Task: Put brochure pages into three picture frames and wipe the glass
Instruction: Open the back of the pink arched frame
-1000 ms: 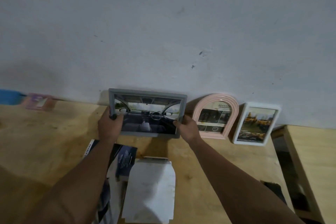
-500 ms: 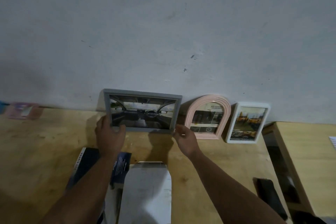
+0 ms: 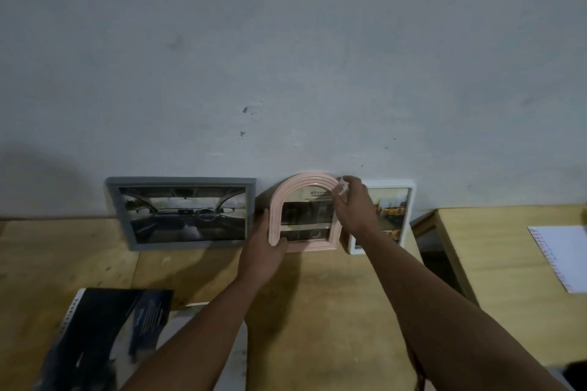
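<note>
Ridged pink plastic arch-shaped frame (image 3: pixel 303 213) stands upright on the pale plywood table (image 3: pixel 333 295), leaning on the grey wall (image 3: pixel 286 57) between a grey rectangular landscape frame (image 3: pixel 182 213) and a white portrait frame (image 3: pixel 401 216). Left hand (image 3: pixel 265 251) fingers grip its lower-left edge; right hand (image 3: pixel 352 206) fingers pinch its upper-right curve. Bare tabletop lies in front.

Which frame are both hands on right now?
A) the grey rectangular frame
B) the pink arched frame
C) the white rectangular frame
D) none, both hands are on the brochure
B: the left hand grips the lower left edge of the pink arched frame and the right hand holds its upper right curve, while the grey frame leans untouched against the wall.
</note>
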### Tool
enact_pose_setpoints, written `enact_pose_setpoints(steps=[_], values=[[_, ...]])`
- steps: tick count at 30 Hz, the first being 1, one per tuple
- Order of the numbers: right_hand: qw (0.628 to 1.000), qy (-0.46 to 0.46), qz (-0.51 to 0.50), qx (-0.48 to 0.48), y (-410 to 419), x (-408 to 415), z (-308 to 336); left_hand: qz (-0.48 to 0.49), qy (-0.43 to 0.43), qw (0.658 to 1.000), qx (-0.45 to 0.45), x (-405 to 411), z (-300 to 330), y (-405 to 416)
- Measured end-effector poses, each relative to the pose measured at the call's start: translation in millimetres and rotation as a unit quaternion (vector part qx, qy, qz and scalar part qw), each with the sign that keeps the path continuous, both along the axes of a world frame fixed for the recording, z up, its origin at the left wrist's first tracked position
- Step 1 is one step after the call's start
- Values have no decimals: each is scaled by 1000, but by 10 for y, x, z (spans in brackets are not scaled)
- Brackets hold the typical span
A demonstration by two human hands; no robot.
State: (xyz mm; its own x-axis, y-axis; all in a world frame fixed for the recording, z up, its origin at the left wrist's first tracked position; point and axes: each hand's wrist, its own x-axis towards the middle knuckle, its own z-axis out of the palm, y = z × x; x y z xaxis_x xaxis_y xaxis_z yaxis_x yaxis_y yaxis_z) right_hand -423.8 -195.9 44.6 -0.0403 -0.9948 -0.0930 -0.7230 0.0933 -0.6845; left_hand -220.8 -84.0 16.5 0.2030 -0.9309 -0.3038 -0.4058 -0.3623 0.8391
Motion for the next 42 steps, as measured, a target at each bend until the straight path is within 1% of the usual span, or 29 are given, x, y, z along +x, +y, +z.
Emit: enact_pose_setpoints(steps=[2,4,6,8,10,12,14,17,20,21,22,27,28,30,32,34,38,40,42], values=[[999,-19,27,33,-101,-41,-46,37,53,997,31,-119,-84,-126],[998,-37,42,40,-117,-95,-64,72,81,993,44,-177,-180,-246],[996,-68,49,24,-43,-186,-92,93,59,994,25,-206,-219,-300],[989,-129,67,24,123,-313,-89,105,22,994,4,-222,-205,-244],[979,-189,75,35,357,-492,-86,100,18,994,-28,-224,-154,-92],[964,-251,38,75,615,-687,-99,60,-5,995,-80,-254,-94,140],[953,-277,-13,120,844,-870,-136,-13,-91,985,-143,-361,0,421],[937,-298,-76,165,1096,-1119,-210,-123,-209,942,-233,-611,127,805],[914,-315,-119,228,1281,-1367,-237,-220,-296,878,-305,-936,79,1104],[911,-309,-124,245,1330,-1441,-236,-248,-311,861,-316,-1040,49,1192],[908,-303,-127,261,1385,-1517,-231,-275,-319,851,-313,-1138,16,1280],[897,-282,-130,315,1644,-1747,-319,-382,-321,848,-180,-1424,-226,1620],[900,-268,-122,320,1685,-1759,-357,-396,-319,848,-153,-1477,-246,1654],[920,-218,-78,316,1751,-1764,-475,-417,-317,847,-94,-1559,-305,1713],[941,-163,-26,297,1791,-1748,-601,-419,-319,847,-77,-1610,-398,1786],[949,-128,4,288,1825,-1706,-709,-409,-323,851,-74,-1629,-503,1873],[963,-77,45,255,1877,-1558,-876,-394,-343,845,-114,-1588,-726,2055],[969,-18,78,233,1919,-1506,-939,-375,-329,861,-101,-1507,-787,2116],[966,53,120,224,1976,-1495,-987,-319,-318,890,-74,-1376,-826,2170]])
